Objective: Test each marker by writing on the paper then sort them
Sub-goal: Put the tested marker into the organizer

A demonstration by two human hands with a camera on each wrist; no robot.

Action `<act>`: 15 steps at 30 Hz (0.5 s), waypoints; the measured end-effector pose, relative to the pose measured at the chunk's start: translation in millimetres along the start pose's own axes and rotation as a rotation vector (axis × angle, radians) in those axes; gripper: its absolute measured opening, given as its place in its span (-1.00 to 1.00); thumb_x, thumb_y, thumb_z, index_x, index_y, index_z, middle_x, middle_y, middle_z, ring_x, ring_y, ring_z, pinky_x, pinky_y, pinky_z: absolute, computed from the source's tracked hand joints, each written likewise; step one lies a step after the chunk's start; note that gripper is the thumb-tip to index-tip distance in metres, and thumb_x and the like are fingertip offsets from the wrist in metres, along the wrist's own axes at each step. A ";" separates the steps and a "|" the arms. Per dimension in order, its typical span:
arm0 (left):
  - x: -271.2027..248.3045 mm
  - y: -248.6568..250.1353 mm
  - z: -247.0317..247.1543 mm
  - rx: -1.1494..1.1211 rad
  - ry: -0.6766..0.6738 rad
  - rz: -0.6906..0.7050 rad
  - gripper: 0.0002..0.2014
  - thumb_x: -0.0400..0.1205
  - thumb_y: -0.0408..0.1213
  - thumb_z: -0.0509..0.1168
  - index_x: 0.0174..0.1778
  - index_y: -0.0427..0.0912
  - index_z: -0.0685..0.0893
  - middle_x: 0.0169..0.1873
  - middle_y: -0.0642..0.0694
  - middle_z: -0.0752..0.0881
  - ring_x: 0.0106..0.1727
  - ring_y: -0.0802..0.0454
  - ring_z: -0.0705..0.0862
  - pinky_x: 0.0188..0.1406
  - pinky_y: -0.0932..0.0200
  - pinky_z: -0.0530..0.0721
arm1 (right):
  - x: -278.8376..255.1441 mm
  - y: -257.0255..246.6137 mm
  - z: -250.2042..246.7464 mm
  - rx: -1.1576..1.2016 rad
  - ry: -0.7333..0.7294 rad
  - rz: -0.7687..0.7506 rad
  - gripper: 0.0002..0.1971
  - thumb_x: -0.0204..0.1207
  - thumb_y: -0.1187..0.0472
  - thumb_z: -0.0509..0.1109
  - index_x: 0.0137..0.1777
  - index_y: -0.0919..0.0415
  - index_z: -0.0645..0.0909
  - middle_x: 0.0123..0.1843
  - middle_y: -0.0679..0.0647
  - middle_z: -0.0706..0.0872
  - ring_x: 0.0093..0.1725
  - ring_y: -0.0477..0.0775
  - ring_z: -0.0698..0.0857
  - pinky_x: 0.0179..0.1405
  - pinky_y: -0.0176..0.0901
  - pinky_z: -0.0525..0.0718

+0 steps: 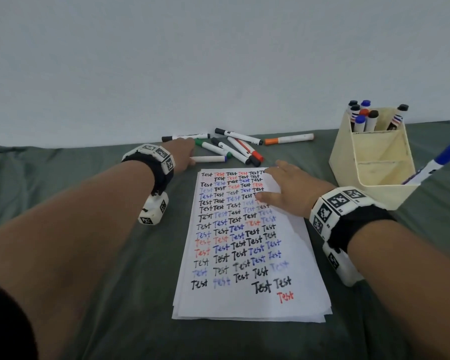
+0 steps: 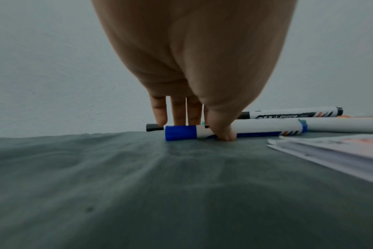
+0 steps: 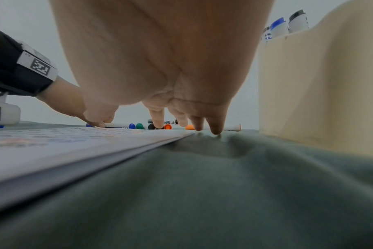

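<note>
A stack of white paper (image 1: pixel 244 302), covered in rows of "Test", lies on the grey-green cloth. My right hand (image 1: pixel 283 189) rests flat on its upper right corner with the fingers (image 3: pixel 215 128) spread and straight, holding nothing. My left hand (image 1: pixel 186 155) reaches to a white marker with a blue cap (image 2: pixel 256 130) lying just beyond the paper's top left corner. The thumb (image 2: pixel 224 134) presses its near side and the fingers (image 2: pixel 179 118) come down behind it, pinching it on the cloth. Several more capped markers (image 1: pixel 239 148) lie loose behind the paper.
A cream desk holder (image 1: pixel 374 175) stands at the right, close beside my right wrist, with several markers upright in its back compartment and one blue marker (image 1: pixel 437 162) leaning out of the front. A pale wall closes off the back. An orange-capped marker (image 1: pixel 289 139) lies far right of the pile.
</note>
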State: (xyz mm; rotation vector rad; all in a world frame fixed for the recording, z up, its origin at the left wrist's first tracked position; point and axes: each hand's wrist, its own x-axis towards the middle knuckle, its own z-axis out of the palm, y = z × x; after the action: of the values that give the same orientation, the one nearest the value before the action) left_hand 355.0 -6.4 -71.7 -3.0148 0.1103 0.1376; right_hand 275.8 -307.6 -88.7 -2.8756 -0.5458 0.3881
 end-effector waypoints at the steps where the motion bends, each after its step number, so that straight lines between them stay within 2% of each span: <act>1: -5.4 3.1 -2.4 -0.024 0.017 0.009 -0.86 0.72 -0.16 0.31 0.05 -0.13 0.52 0.10 -0.15 0.62 -0.06 -0.08 0.63 -0.13 0.05 0.57 | -0.7 -0.2 -0.7 0.011 0.020 -0.011 -0.14 0.63 -0.43 0.16 0.79 0.00 0.07 0.84 0.06 -0.02 0.80 0.13 0.03 0.71 0.16 0.14; 3: -17.5 8.9 -9.2 -0.027 0.026 0.061 -0.91 0.75 -0.20 0.23 -0.02 -0.11 0.55 0.08 -0.17 0.59 -0.15 -0.04 0.63 -0.19 0.08 0.58 | -2.8 -0.6 -2.4 0.035 0.067 -0.038 -0.18 0.65 -0.38 0.19 0.78 0.01 0.09 0.82 0.04 0.07 0.78 0.12 0.10 0.68 0.14 0.20; 5: -32.2 14.9 -17.0 -0.021 0.041 0.138 -0.85 0.78 -0.20 0.15 -0.05 -0.11 0.58 0.04 -0.17 0.63 -0.19 -0.01 0.62 -0.25 0.13 0.50 | -5.1 -1.8 -4.7 0.071 0.136 -0.073 -0.25 0.67 -0.31 0.23 0.75 0.01 0.13 0.76 0.04 0.21 0.73 0.15 0.21 0.65 0.15 0.31; 8: -61.1 30.2 -26.5 -0.090 0.047 0.228 -0.79 0.80 -0.06 0.13 0.27 0.02 0.58 0.01 -0.02 0.70 -0.06 -0.02 0.69 -0.19 0.11 0.56 | -9.0 -4.0 -8.3 0.104 0.221 -0.125 -0.26 0.70 -0.17 0.30 0.77 -0.01 0.08 0.75 0.01 0.23 0.71 0.16 0.24 0.66 0.14 0.32; 10: -77.9 47.8 -29.7 -0.118 0.030 0.297 -0.76 0.80 0.02 0.09 0.31 0.11 0.53 -0.07 0.03 0.71 -0.10 0.02 0.70 -0.15 0.06 0.67 | -10.9 -5.9 -10.3 0.102 0.241 -0.157 -0.26 0.70 -0.11 0.33 0.78 -0.04 0.07 0.76 -0.01 0.23 0.70 0.16 0.25 0.66 0.12 0.31; 11: -83.7 57.1 -30.3 -0.134 0.035 0.336 -0.76 0.79 0.04 0.08 0.30 0.12 0.53 -0.11 0.03 0.71 -0.13 0.03 0.69 -0.13 0.03 0.69 | -11.3 -6.9 -10.7 0.101 0.241 -0.172 -0.29 0.71 -0.09 0.33 0.77 -0.05 0.11 0.73 -0.03 0.29 0.67 0.15 0.29 0.63 0.12 0.35; 13: -89.2 73.0 -29.2 -0.156 0.058 0.395 -0.75 0.79 0.05 0.06 0.30 0.13 0.54 -0.15 0.04 0.69 -0.18 0.06 0.66 -0.18 0.05 0.64 | -11.0 -8.1 -11.1 0.092 0.223 -0.189 -0.44 0.72 -0.04 0.33 0.69 -0.06 0.31 0.55 -0.04 0.52 0.52 0.11 0.46 0.48 0.09 0.49; 15: -89.3 82.0 -25.4 -0.154 0.072 0.424 -0.71 0.80 0.07 0.04 0.34 0.12 0.54 -0.20 0.09 0.66 -0.23 0.12 0.61 -0.29 0.12 0.51 | -10.0 -9.4 -12.4 0.050 0.177 -0.165 -0.70 0.75 0.00 0.30 0.42 -0.01 0.56 0.21 -0.04 0.68 0.25 0.09 0.64 0.18 0.03 0.61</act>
State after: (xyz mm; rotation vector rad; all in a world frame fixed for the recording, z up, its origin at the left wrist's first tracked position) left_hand 262.1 -84.8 -47.8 -3.1000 0.7798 0.0771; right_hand 267.3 -304.5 -72.6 -2.7555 -0.7228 0.1182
